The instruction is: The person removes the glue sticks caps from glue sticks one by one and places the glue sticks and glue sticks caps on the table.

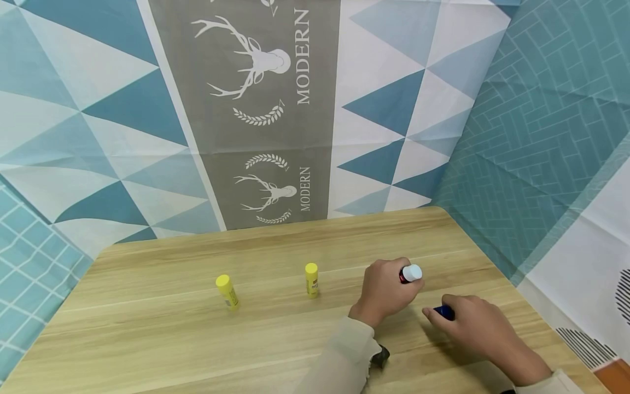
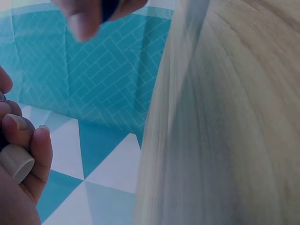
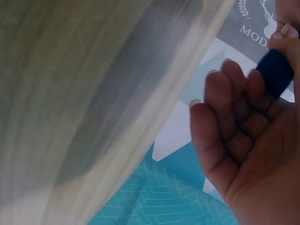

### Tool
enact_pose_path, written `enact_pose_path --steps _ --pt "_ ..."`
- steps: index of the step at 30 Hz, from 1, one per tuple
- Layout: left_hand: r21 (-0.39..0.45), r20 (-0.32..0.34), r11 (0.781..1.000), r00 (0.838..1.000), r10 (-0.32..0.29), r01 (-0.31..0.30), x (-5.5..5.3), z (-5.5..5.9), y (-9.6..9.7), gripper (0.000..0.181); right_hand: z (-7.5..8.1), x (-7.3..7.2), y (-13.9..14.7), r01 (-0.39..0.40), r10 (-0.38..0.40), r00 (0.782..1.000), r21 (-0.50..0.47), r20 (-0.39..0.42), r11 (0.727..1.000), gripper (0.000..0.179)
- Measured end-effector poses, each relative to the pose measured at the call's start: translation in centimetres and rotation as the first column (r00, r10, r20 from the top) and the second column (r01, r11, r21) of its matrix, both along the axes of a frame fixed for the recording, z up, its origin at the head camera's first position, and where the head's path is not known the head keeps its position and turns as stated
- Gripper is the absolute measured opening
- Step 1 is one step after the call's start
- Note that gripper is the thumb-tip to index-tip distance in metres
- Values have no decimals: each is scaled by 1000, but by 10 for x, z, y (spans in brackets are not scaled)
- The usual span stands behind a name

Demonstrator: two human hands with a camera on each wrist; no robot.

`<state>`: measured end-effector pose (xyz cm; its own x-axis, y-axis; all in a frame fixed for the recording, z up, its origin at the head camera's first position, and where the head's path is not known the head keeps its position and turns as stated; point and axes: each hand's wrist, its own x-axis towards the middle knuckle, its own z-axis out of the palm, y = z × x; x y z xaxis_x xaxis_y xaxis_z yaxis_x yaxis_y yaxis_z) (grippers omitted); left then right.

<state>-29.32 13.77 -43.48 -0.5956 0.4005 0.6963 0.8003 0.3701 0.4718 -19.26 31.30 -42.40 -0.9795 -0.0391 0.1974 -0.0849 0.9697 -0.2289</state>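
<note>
My left hand [image 1: 386,285] grips what looks like a glue stick [image 1: 411,273], dark-bodied with a bit of red on it and a white end sticking out past the fingers. In the left wrist view that white end [image 2: 18,162] shows between curled fingers. To its right, my right hand [image 1: 479,324] pinches a dark blue cap [image 1: 445,312] between thumb and index finger. The right wrist view shows the blue cap [image 3: 275,73] too, with the other fingers loosely bent. Both hands are above the table, slightly apart. Most of the glue stick's body is hidden by the left hand.
Two yellow glue sticks stand upright on the wooden table [image 1: 172,339], one at the left [image 1: 227,291] and one near the middle [image 1: 311,280]. Patterned cloth [image 1: 384,104] hangs behind the table and along its right side.
</note>
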Motion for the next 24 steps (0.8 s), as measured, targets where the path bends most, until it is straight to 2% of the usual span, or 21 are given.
enact_pose_path --steps 9,18,24 --pt "-11 -1 1000 1000 13 -13 0 -1 1 36 -10 -2 2 12 -14 995 20 94 1000 48" --pt "-18 13 1000 1000 18 -18 0 -1 0 33 -15 -2 7 32 -35 980 16 195 999 50" --pt "-14 34 1000 999 15 -15 1 0 0 33 -16 -4 10 14 -20 975 28 222 1000 53"
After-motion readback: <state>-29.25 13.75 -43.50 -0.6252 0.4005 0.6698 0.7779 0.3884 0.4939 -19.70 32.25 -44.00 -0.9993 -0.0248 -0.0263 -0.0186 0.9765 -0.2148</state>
